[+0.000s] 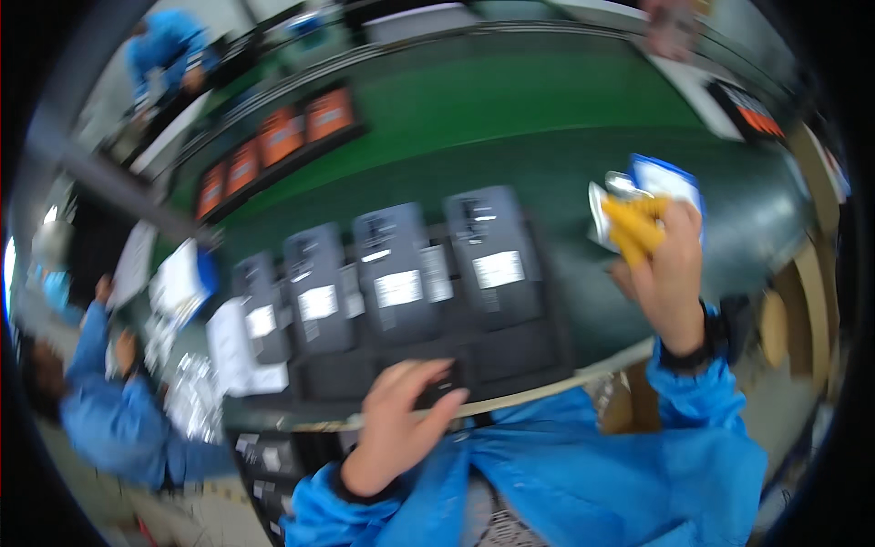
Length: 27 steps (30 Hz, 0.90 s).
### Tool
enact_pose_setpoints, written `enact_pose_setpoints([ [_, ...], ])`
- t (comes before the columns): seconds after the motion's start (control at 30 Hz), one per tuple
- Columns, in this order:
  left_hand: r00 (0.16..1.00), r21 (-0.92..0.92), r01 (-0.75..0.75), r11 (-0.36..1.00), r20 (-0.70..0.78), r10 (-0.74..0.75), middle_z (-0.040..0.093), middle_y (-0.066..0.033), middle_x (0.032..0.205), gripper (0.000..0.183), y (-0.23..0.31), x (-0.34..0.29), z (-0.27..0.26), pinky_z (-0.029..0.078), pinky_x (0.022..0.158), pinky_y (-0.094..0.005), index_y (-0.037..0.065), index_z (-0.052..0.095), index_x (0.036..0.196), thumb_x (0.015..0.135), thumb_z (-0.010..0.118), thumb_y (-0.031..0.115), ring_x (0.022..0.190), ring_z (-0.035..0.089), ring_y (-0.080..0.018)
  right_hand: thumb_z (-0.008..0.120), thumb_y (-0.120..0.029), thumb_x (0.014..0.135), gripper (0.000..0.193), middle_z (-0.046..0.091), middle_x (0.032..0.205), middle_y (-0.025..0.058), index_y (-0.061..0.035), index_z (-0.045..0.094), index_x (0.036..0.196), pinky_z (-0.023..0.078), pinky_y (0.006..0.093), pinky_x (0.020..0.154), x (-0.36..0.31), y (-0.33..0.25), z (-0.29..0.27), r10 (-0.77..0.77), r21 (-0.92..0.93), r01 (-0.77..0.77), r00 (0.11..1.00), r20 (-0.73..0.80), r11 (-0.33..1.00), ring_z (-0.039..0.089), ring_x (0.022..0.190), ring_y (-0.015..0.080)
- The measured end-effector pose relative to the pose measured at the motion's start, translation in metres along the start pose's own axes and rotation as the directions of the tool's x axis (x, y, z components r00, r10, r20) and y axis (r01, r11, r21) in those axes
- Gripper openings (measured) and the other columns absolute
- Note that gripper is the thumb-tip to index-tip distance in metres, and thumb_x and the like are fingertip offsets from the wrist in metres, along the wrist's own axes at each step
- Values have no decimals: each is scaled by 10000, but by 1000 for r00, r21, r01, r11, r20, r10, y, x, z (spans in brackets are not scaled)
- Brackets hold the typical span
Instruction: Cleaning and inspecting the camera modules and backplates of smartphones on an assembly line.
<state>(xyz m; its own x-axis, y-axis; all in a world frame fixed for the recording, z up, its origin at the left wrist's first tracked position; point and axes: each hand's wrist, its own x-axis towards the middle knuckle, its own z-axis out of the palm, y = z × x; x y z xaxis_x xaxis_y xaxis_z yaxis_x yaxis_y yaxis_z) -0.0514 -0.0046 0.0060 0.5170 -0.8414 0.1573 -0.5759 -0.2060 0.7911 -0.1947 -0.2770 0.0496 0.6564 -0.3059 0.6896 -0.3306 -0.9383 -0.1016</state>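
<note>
A black tray (pixel 342 376) lies along the near edge of the table and holds several dark grey phone-like devices (pixel 396 283) with white labels. At the front of this tray is my left hand (pixel 396 424), its thumb and fingers curled about a small black piece (pixel 441 387) whose kind I cannot make out. My right hand (pixel 670 273) reaches out over the table on the right, with yellow finger cots (pixel 636 226) on its fingertips. Those fingers are bunched together at a blue-and-white packet (pixel 672 180) with shiny clear film. Motion blur and the fingers hide part of the packet.
Across the green table, another black tray (pixel 266 180) carries several orange boxes (pixel 281 137). White papers (pixel 246 351) and clear plastic bags (pixel 193 398) lie at the left. One co-worker in blue (pixel 118 428) sits there; another (pixel 169 55) is farther back.
</note>
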Motion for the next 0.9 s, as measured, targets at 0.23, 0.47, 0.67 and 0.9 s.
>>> enact_pose_setpoints([
  [0.23,991,318,-55,946,133,13,573,-99,840,495,-17,-13,20,440,740,-387,20,640,961,545,874,153,817,538,-292,670,-22,719,245,628,889,27,-114,755,929,342,399,875,-14,89,-8,131,-238,-130,991,-11,963,583,867,222],
  [0.47,996,397,-47,916,83,15,560,-94,845,457,-20,-15,28,442,714,-387,38,671,938,531,861,121,794,524,-292,629,30,708,267,610,896,60,-99,757,902,320,458,939,-20,83,-6,164,-238,-117,968,191,964,591,908,247],
  [0.67,995,408,3,913,85,-42,560,-100,810,448,-12,-8,22,443,701,-375,18,666,912,525,874,105,781,527,-285,592,48,701,303,609,888,49,-110,759,899,309,474,944,-9,75,3,122,-292,-67,977,174,954,582,917,244],
  [0.9,984,374,41,927,143,-101,599,-100,843,460,-15,-3,17,466,702,-356,19,671,902,539,891,197,805,549,-282,608,56,715,325,610,885,56,-105,755,957,333,463,963,-5,79,12,107,-350,-36,977,186,936,587,861,247],
])
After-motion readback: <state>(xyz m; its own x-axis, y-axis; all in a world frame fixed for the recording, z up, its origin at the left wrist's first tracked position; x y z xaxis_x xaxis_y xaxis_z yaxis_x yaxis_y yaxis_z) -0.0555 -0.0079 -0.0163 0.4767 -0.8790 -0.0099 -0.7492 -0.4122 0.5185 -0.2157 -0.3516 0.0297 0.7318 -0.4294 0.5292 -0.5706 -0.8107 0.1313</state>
